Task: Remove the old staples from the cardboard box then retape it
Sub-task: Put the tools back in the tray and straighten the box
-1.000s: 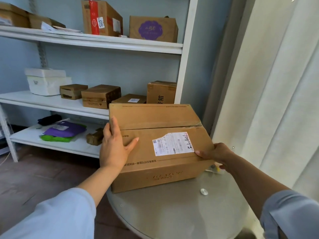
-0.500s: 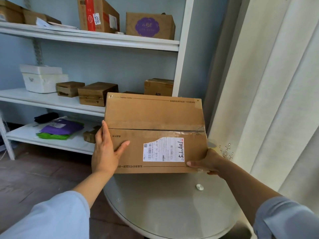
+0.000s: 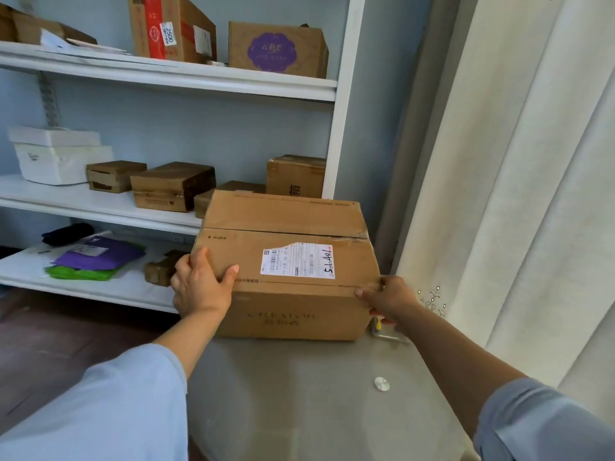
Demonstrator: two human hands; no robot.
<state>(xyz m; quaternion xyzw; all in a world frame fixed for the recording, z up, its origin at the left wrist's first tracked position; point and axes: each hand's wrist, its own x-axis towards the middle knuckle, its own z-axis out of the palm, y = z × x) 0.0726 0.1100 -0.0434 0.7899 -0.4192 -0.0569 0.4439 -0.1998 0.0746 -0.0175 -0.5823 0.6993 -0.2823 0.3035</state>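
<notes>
A brown cardboard box with a torn white shipping label sits on the far part of a round grey table. Its top flaps are closed, with a dark seam running across and wrinkled tape at the right end. My left hand grips the box's near left corner, thumb on top. My right hand holds the near right corner, thumb pressed on the top edge. A small tool with a yellow part lies on the table just below my right hand, mostly hidden.
White shelves stand behind and left, loaded with several cardboard boxes, a white foam box and purple and green bags. A cream curtain hangs close on the right. A small silver disc sits on the table.
The box has come down from a tilted, lifted pose to rest flat on the table. Both hands have slid to its near top corners.
</notes>
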